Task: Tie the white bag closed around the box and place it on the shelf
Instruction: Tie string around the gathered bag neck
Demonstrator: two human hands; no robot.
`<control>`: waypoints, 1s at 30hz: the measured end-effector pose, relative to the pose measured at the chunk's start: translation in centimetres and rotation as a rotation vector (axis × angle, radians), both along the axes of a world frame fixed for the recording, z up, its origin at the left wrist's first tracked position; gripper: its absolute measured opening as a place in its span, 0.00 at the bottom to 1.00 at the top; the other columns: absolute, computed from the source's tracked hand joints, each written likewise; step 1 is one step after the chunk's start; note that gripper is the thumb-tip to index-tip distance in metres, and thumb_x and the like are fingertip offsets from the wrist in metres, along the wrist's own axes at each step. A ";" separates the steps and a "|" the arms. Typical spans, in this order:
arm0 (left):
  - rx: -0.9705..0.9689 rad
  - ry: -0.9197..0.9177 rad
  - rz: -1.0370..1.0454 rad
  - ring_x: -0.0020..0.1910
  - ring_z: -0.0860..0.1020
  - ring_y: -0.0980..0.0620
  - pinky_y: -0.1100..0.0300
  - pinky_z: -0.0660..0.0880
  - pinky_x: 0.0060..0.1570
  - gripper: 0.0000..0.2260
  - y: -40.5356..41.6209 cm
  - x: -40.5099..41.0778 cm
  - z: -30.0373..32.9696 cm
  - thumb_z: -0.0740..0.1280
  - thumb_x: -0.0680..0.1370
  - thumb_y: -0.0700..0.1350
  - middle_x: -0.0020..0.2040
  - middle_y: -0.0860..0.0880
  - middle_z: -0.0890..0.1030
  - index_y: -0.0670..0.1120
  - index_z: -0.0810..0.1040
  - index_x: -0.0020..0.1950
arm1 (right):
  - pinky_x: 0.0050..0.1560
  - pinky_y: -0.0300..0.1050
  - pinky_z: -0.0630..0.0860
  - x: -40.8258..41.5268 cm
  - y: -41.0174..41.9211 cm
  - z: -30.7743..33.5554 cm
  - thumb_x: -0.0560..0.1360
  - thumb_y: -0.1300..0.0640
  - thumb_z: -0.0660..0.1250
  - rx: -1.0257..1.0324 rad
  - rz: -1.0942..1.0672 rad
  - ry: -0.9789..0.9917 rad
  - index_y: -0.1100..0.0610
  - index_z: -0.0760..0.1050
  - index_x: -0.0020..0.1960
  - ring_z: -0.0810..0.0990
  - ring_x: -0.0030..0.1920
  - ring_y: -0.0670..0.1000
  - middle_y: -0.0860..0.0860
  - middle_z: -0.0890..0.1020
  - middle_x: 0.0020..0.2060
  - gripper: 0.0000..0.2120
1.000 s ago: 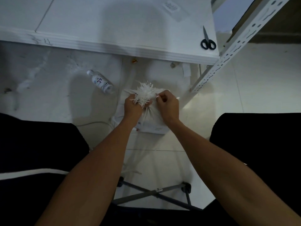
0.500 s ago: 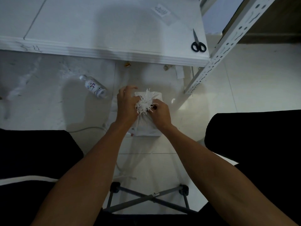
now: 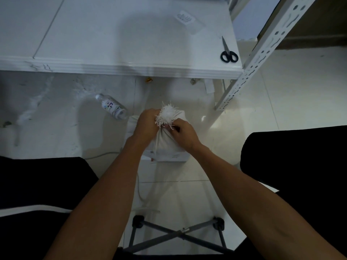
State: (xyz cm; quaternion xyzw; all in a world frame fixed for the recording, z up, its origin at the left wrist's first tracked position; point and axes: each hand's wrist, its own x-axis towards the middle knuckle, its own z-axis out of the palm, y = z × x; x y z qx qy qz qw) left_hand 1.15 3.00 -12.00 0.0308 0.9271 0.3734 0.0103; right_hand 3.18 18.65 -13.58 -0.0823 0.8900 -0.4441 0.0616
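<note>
The white bag (image 3: 165, 145) stands on the floor between my knees, wrapped over a box whose lower edge (image 3: 169, 158) shows beneath the fabric. Its frayed mouth (image 3: 166, 115) is bunched into a tuft on top. My left hand (image 3: 147, 123) grips the gathered neck from the left. My right hand (image 3: 183, 135) pinches the neck just under the tuft from the right. The white shelf (image 3: 131, 70) runs across the top of the view, just beyond the bag.
Black scissors (image 3: 228, 53) lie at the shelf's right end, beside a perforated metal upright (image 3: 249, 71). A clear plastic bottle (image 3: 112, 109) lies on the floor left of the bag. My dark-clad knees flank the bag; a folding stool frame (image 3: 178, 235) sits below.
My left hand closed from an open reach onto the bag's neck. My right hand stayed pinched under the tuft, and the view tilted slightly.
</note>
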 end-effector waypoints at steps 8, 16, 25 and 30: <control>-0.607 -0.093 -0.118 0.54 0.75 0.44 0.47 0.62 0.58 0.12 0.9 -1.3 1.5 0.60 0.78 0.56 0.53 0.45 0.76 0.55 0.78 0.57 | 0.47 0.27 0.71 -0.3 0.0 0.6 0.73 0.57 0.73 -0.024 0.029 -0.083 0.57 0.83 0.56 0.80 0.50 0.49 0.53 0.85 0.53 0.12; -0.770 -0.244 -0.122 0.64 0.72 0.41 0.42 0.57 0.66 0.18 1.0 -1.6 2.0 0.57 0.79 0.59 0.61 0.45 0.76 0.57 0.72 0.67 | 0.45 0.36 0.70 0.0 -1.3 0.5 0.72 0.58 0.74 -0.074 -0.106 -0.073 0.59 0.84 0.52 0.82 0.47 0.51 0.55 0.86 0.48 0.09; -0.151 -0.341 -0.100 0.46 0.80 0.49 0.57 0.74 0.45 0.17 -1.3 -1.5 3.0 0.74 0.70 0.59 0.47 0.48 0.83 0.48 0.83 0.51 | 0.33 0.41 0.61 -0.9 -1.2 0.6 0.76 0.55 0.71 -0.023 -0.111 -0.116 0.58 0.78 0.36 0.72 0.31 0.49 0.50 0.77 0.30 0.12; -0.135 -0.378 -0.146 0.43 0.78 0.51 0.61 0.72 0.44 0.11 -4.3 -2.1 4.2 0.79 0.67 0.39 0.42 0.49 0.81 0.47 0.80 0.43 | 0.30 0.36 0.60 -1.2 -1.8 0.6 0.76 0.55 0.69 0.030 -0.142 -0.104 0.56 0.74 0.34 0.70 0.28 0.45 0.48 0.76 0.29 0.14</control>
